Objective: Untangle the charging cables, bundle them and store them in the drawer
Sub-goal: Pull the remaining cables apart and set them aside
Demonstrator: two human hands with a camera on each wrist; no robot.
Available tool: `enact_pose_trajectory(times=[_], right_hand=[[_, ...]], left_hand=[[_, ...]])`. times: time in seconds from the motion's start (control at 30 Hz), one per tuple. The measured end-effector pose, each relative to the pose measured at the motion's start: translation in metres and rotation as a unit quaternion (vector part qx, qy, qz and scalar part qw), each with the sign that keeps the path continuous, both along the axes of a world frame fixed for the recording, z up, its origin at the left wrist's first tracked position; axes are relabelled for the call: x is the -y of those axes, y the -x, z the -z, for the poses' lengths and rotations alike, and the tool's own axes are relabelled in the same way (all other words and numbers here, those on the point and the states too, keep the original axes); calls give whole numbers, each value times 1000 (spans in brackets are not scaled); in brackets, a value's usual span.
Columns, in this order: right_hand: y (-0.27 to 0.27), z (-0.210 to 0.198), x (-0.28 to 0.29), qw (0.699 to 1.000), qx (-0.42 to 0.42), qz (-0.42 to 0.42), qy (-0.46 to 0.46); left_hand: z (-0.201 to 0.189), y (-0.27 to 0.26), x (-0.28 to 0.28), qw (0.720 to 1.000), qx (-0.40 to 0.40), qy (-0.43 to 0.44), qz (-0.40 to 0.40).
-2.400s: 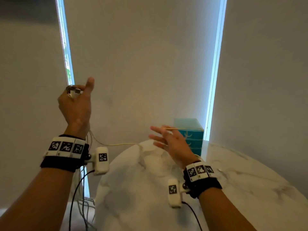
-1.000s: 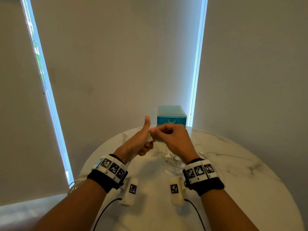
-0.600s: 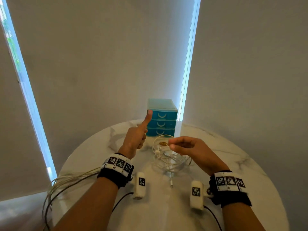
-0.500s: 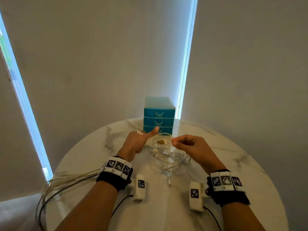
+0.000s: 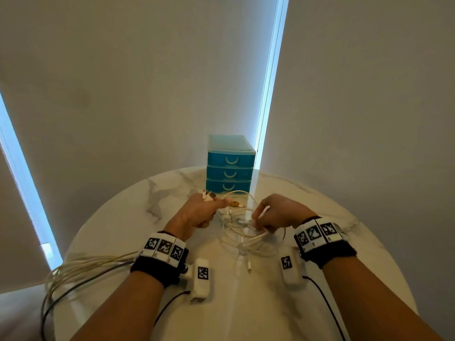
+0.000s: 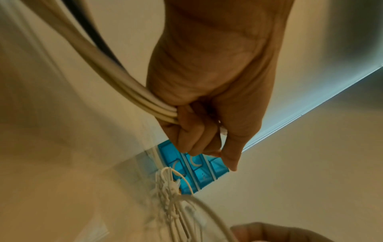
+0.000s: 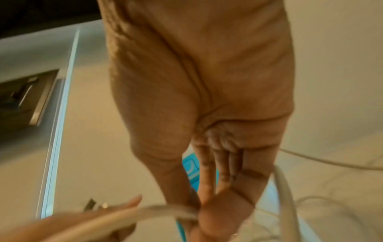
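both hands have come down from head height to the tabletop, and the single strand that was stretched between them is no longer taut; the head view now looks down on the work. judging from that, one cable has been pulled free and gathered, and the person is going back into the pile for the next strand, so untangling is only part done and nothing is stored yet.

left hand: fingers curled into a fist round a bundle of cream cables, which run back from the heel of the hand and hang off the table edge. a few plug ends stick up past the knuckles. the thumb points forward, its tip just above the tangle.

right hand: fingers bent down into the tangle of white cables, which lies between the two hands and under these fingertips. thumb and forefinger look pinched on a strand in the wrist view, though blur makes that uncertain; the other fingers lie close together.

beyond both sets of fingertips stands the blue drawer unit, all three drawers closed, so one needs opening before the bundles go in.
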State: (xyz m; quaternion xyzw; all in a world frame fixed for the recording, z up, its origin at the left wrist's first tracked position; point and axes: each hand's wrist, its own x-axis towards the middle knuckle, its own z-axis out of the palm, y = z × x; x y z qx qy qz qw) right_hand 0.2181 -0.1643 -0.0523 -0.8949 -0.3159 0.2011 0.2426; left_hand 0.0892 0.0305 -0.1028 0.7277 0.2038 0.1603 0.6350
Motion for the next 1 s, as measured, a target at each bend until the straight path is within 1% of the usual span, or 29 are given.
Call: enact_pose_trajectory(times=[0.03, 0.07, 0.1, 0.17, 0.23, 0.27, 0.3, 0.37, 0.4, 0.43, 0.5, 0.57, 0.63, 0.7, 0.73, 0.8, 0.9, 0.93, 1.0], right_hand=[[0, -3, 2, 997, -20, 22, -74], [1, -5, 6, 984, -31, 48, -166], [5, -8, 9, 962, -35, 73, -260], [22, -10, 12, 903, -70, 97, -413], [46, -4, 7, 844, -152, 86, -508], [58, 1, 2, 825, -188, 77, -528], [69, 8, -3, 817, -211, 70, -532], [84, 21, -15, 825, -218, 59, -518], [88, 26, -19, 833, -209, 51, -510], [90, 29, -22, 838, -197, 43, -507], [93, 31, -25, 840, -187, 19, -509], [95, 33, -27, 840, -186, -3, -511], [96, 36, -31, 843, -172, 6, -510], [96, 38, -33, 847, -161, 11, -507], [96, 37, -32, 856, -160, 3, -491], [95, 37, -31, 892, -165, -23, -420], [92, 41, -28, 946, -147, -56, -282], [92, 42, -27, 957, -136, -66, -249], [92, 43, -26, 965, -130, -83, -214]], left_hand=[[-3, 3, 2, 1000, 11, 5, 0], [-7, 5, 4, 1000, 24, 16, -5], [-12, 8, 6, 998, 38, 39, -16], [-19, 13, 6, 989, 68, 124, -43], [-24, 16, 3, 963, 124, 234, -39], [-24, 17, 2, 946, 162, 280, -29], [-25, 19, 2, 928, 197, 315, -20], [-26, 23, 3, 901, 247, 355, -8], [-28, 24, 4, 897, 258, 360, -3], [-30, 25, 7, 898, 263, 353, 5], [-36, 26, 16, 916, 258, 306, 15], [-42, 27, 28, 942, 232, 243, 11], [-43, 26, 38, 962, 210, 176, -5], [-40, 22, 39, 974, 189, 117, -34], [-38, 20, 36, 976, 181, 104, -53], [-35, 19, 27, 974, 185, 109, -80], [-39, 18, 15, 956, 234, 146, -96], [-41, 19, 12, 948, 259, 160, -97], [-48, 21, 10, 925, 312, 195, -99]])
